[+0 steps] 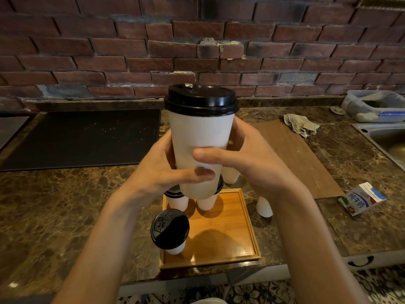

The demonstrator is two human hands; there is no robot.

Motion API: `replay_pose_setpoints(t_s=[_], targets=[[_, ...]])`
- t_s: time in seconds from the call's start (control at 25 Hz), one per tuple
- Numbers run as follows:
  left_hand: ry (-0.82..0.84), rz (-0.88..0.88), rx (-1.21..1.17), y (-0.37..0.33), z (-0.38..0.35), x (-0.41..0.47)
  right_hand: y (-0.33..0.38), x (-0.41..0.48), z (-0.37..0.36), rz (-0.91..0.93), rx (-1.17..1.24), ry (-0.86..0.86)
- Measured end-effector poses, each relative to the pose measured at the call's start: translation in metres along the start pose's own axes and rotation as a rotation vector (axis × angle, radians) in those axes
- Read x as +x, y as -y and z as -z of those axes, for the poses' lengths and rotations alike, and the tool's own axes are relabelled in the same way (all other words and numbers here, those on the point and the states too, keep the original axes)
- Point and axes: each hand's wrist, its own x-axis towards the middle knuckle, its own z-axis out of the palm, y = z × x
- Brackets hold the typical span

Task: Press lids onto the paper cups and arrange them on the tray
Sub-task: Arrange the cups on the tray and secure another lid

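The brown surface (65,194) fills the middle of the frame. The tray (221,218) sits near its front edge, low in the middle. If you bump the tray hard, it could slide toward that edge.

You hold a tall cup (199,139) up in the air, right above the tray. Your left hand (162,167) and right hand (247,159) are both wrapped round its lower half, with the thumbs across the front. If you squeeze too hard, the paper may dent and the black lid (200,99) could pop up. The lid looks flat, but its far side is hidden, so it may not be pushed down all round.

Three other cups (170,229) with lids stand on the left part of the tray. Two of them are right under your cup. If you come straight down, you may knock them over. The right part of the tray has room.
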Motion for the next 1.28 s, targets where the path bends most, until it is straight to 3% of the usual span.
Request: replay_pose_setpoints(t_s=[0.24,0.72,0.96,1.28], targets=[[-0.058,-0.029,0.056,0.001,-0.002,0.0,0.003,0.003,0.0,-0.017,-0.036,0.014],[-0.31,-0.055,0.067,0.005,-0.02,0.006,0.005,0.007,-0.022,-0.025,-0.263,-0.254],[-0.254,-0.056,0.112,0.008,-0.017,0.008,0.005,0.007,-0.021,-0.002,-0.252,-0.286],[-0.081,-0.047,0.076,-0.001,-0.004,0.009,0.008,0.007,-0.003,0.039,-0.061,-0.144]])
